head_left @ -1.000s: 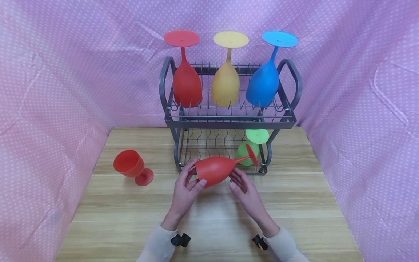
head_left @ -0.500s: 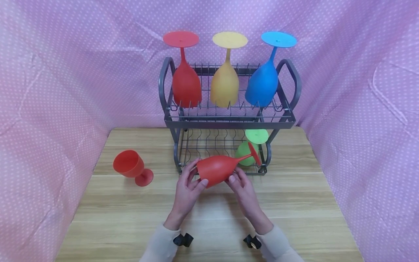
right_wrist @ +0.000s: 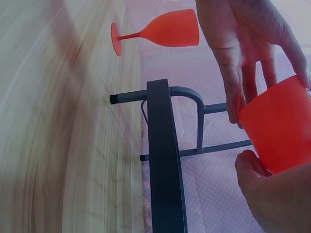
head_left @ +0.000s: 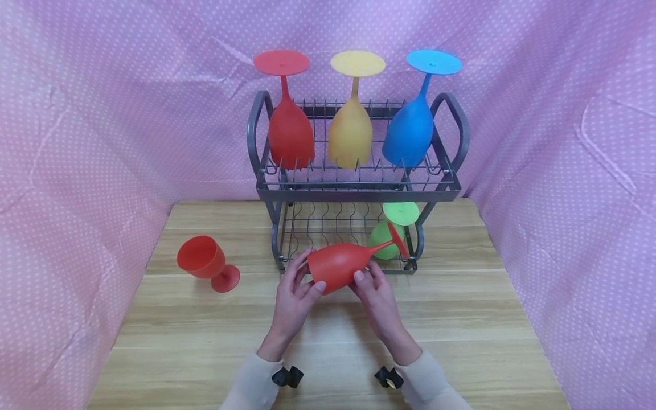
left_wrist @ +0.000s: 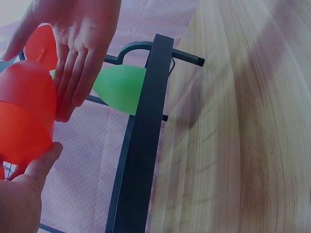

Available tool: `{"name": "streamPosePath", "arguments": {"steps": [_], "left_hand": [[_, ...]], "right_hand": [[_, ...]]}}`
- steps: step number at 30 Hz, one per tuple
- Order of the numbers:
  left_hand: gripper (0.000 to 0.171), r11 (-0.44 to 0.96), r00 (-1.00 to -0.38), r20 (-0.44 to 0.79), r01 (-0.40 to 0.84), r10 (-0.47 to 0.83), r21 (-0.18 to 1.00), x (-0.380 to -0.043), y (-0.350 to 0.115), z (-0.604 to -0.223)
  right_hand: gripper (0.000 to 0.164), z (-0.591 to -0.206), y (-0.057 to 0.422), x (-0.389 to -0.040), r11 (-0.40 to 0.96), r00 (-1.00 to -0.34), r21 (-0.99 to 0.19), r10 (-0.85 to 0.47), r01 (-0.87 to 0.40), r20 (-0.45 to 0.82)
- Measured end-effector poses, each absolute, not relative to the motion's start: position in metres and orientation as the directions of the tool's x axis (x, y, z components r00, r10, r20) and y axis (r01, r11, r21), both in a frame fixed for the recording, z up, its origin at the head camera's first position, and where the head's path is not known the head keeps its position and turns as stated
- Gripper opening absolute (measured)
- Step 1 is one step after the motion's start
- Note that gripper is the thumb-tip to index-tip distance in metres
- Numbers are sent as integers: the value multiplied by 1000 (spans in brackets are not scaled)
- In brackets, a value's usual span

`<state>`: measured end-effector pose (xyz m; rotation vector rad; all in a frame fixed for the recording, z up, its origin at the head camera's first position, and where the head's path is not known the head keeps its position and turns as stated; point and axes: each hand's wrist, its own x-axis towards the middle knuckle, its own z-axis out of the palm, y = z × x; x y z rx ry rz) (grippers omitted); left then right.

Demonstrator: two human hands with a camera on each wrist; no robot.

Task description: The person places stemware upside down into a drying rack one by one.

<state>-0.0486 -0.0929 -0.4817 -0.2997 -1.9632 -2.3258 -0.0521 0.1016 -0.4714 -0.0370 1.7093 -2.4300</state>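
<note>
Between both hands a red plastic wine glass lies on its side in the air, its stem and foot pointing right. My left hand grips the bowl at the open rim, thumb in front and fingers behind. Thumb on the bowl's near side, my right hand holds the end closer to the stem, with its fingers partly hidden underneath. The left wrist view shows the bowl lying between the right hand's long fingers and the left thumb. Past the held glass, a green wine glass stands upside down on the lower rack.
A two-tier dark metal dish rack stands behind the hands. Its upper tier bears upside-down red, yellow and blue wine glasses. Another red wine glass is on the wooden table at left.
My right hand has moved left and closed in on the bowl, its thumb now on it. The held glass has shifted slightly right; the left hand keeps its grip.
</note>
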Motion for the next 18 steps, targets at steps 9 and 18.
{"name": "streamPosePath", "arguments": {"steps": [9,18], "left_hand": [[68,-169,-977,205,192,63,967,-48,-93,-483],[72,10,-961,266,267,79,964,-47,-99,-489]], "right_hand": [[54,-471,97,-52,-314,-989,-941,-108,130,-101],[57,-474,99,-54,-292,-993,-951,-90,104,-81]]}}
